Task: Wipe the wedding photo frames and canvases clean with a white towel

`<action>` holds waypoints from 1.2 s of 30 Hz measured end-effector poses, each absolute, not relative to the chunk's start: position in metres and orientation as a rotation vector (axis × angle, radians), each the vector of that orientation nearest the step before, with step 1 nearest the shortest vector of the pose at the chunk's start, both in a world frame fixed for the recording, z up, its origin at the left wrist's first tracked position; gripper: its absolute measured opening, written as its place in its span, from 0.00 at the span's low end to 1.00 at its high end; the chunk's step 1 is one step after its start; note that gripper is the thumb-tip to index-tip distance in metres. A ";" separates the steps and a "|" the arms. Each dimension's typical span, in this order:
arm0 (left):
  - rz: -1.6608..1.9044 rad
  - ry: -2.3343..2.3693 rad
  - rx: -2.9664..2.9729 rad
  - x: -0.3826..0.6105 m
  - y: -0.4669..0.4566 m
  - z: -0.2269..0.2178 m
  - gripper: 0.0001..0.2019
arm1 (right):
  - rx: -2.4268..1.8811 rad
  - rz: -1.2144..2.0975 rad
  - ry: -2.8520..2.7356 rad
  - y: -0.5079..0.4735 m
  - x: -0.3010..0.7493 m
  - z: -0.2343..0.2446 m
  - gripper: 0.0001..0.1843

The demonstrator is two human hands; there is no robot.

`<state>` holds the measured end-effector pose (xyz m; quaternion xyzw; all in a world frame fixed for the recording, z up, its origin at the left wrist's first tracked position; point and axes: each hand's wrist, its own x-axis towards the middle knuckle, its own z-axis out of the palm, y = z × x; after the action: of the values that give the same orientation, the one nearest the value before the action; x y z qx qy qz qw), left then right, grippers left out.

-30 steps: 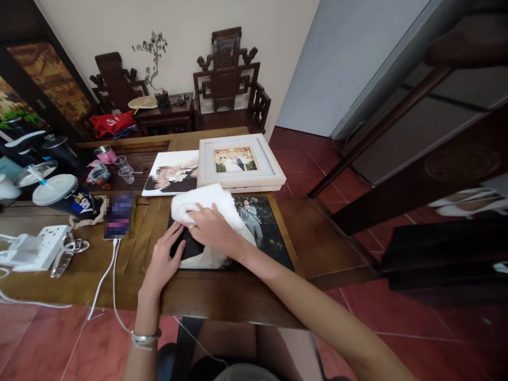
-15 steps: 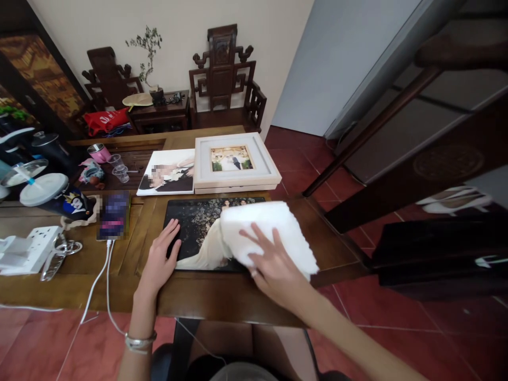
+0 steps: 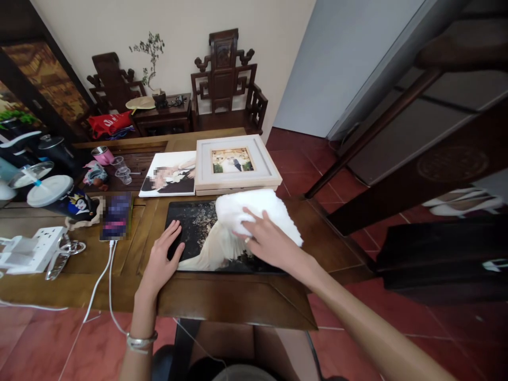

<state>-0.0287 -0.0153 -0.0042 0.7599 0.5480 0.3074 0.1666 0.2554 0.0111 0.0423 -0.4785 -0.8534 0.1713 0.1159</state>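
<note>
A dark photo panel with a pale gown printed on it lies flat near the table's front edge. My left hand rests at its left edge, fingers stretched out and lying on the panel, gripping nothing. A folded white cloth covers the panel's upper right part and hangs past its right side. My right hand bears down on the cloth with fingers bent into it, holding it against the panel. The part of the picture under the cloth is hidden.
Behind the panel lie a white-edged photo print and a light wooden picture frame. To the left are a phone with white cables, a power strip, a clear hair claw and a lidded cup.
My right hand and the white cloth have slid up and to the left across the panel, uncovering its lower right part. My left hand stays at the left edge.
</note>
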 end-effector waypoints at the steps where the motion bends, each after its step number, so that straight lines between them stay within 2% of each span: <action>1: 0.877 1.559 2.161 -0.029 -0.015 -0.004 0.21 | -1.411 0.493 -2.503 0.021 0.254 0.043 0.15; 7: 0.892 1.557 2.149 -0.029 -0.015 -0.005 0.20 | -1.440 0.395 -2.471 0.025 0.246 0.037 0.15; 15: 0.891 1.569 2.154 -0.027 -0.016 -0.005 0.20 | -1.333 0.439 -2.429 -0.088 0.238 0.023 0.14; 19: 0.881 1.561 2.176 -0.028 -0.016 -0.004 0.20 | -1.287 0.547 -2.449 -0.109 0.237 0.027 0.14; 24: 0.875 1.541 2.189 -0.029 -0.015 -0.004 0.20 | -1.273 0.509 -2.426 -0.064 0.248 0.032 0.14; 31: 0.896 1.531 2.185 -0.030 -0.013 -0.005 0.20 | -1.491 0.379 -2.460 0.028 0.255 0.038 0.14; 36: 0.907 1.534 2.171 -0.030 -0.014 -0.005 0.19 | -1.509 0.318 -2.459 0.035 0.252 0.036 0.14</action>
<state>-0.0301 -0.0135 -0.0053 0.7622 0.5386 0.3186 0.1656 0.2518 0.0346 0.0359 -0.5161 -0.8412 0.1087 0.1190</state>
